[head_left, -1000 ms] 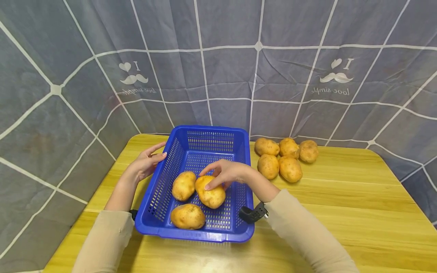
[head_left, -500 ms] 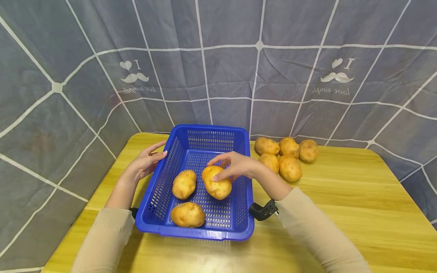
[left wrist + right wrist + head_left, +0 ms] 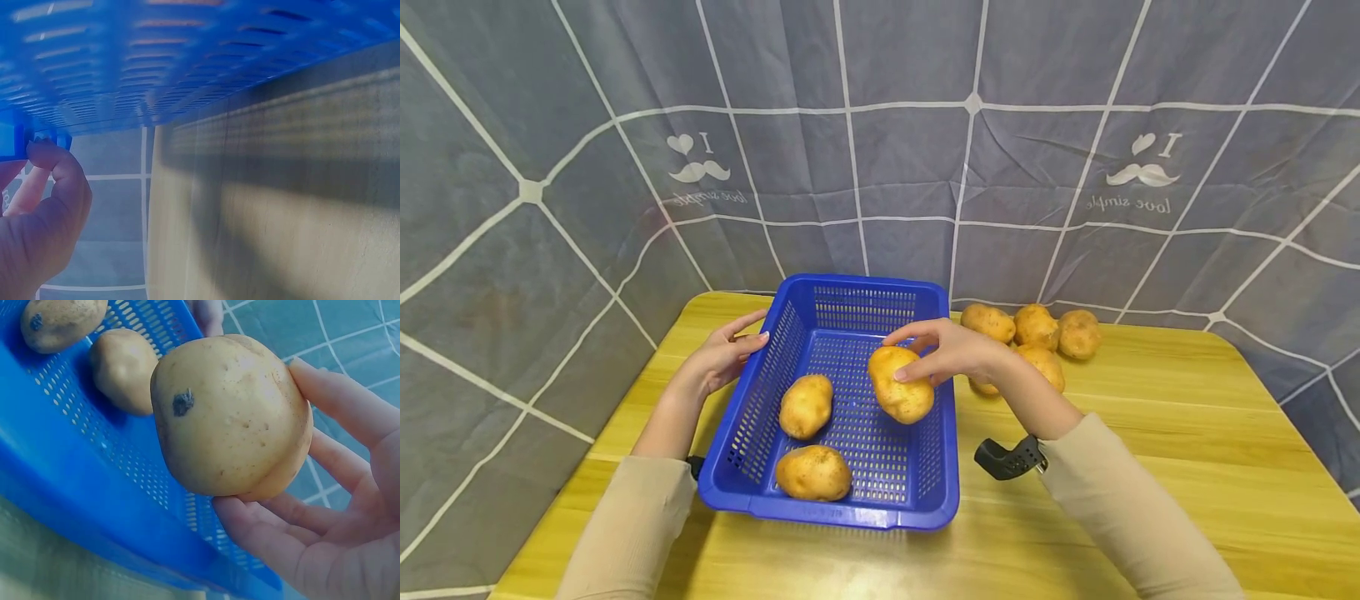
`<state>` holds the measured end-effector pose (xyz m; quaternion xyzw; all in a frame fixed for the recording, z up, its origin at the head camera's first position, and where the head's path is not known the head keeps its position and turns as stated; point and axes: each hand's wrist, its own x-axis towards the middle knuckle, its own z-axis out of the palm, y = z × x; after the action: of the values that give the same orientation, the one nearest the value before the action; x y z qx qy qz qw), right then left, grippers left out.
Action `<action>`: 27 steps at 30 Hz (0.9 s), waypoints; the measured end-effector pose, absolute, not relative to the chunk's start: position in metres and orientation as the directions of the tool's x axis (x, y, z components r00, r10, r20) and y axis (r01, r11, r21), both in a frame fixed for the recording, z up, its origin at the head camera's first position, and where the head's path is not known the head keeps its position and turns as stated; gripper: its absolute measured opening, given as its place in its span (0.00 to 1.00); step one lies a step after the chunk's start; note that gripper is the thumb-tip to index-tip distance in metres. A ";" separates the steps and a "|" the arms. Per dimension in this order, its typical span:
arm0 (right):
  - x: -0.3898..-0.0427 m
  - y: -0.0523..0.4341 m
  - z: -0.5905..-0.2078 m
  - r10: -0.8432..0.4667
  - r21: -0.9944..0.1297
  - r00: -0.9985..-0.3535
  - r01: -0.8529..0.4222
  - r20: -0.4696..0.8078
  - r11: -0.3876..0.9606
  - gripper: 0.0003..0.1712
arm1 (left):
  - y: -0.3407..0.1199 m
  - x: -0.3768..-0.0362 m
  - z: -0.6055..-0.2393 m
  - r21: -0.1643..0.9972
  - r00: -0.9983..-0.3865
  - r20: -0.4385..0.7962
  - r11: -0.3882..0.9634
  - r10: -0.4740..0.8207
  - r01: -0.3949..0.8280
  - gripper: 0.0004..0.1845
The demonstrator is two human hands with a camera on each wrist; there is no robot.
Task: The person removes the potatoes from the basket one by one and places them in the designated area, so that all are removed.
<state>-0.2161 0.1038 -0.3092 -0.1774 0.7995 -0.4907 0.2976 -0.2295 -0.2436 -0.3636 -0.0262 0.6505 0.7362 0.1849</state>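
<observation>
Over the right part of a blue plastic basket [image 3: 880, 450], my right hand [image 3: 958, 350] holds a potato [image 3: 901, 387] between thumb and fingers. The right wrist view shows that potato [image 3: 231, 419] up close, with a dark spot on its skin. Two more potatoes lie on the basket floor, an upright one [image 3: 806, 407] and one lying sideways [image 3: 814, 472] near the front wall. My left hand [image 3: 718, 358] grips the basket's left rim. From the left wrist, the thumb and fingers of that hand [image 3: 53, 200] show at the rim, partly cut off by the frame.
Several potatoes [image 3: 1036, 325] sit in a cluster on the wooden table [image 3: 1172, 442], right of the basket at the back; my right forearm covers some of them. A grey curtain [image 3: 910, 167] with white lines hangs behind and to the left.
My right hand has lifted the potato from beside the other two and carried it right and back, towards the basket's right wall. The left hand stays at the rim.
</observation>
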 end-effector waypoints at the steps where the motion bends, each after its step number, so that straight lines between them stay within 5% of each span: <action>1: -0.216 0.106 -0.308 -0.574 -0.893 -0.764 0.006 -0.294 0.449 0.30 | -0.244 -0.229 -0.363 0.948 -0.931 -0.279 -0.086 0.236 -0.306 0.37; 27: -0.206 0.175 -0.302 -0.517 -0.891 -0.826 -0.041 -0.224 0.452 0.32 | -0.244 -0.228 -0.366 0.953 -0.936 -0.263 -0.091 0.234 -0.290 0.36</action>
<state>-0.2060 0.1747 -0.3019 -0.1707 0.8175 -0.4946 0.2405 -0.2284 -0.2436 -0.3658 -0.0214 0.6504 0.7382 0.1776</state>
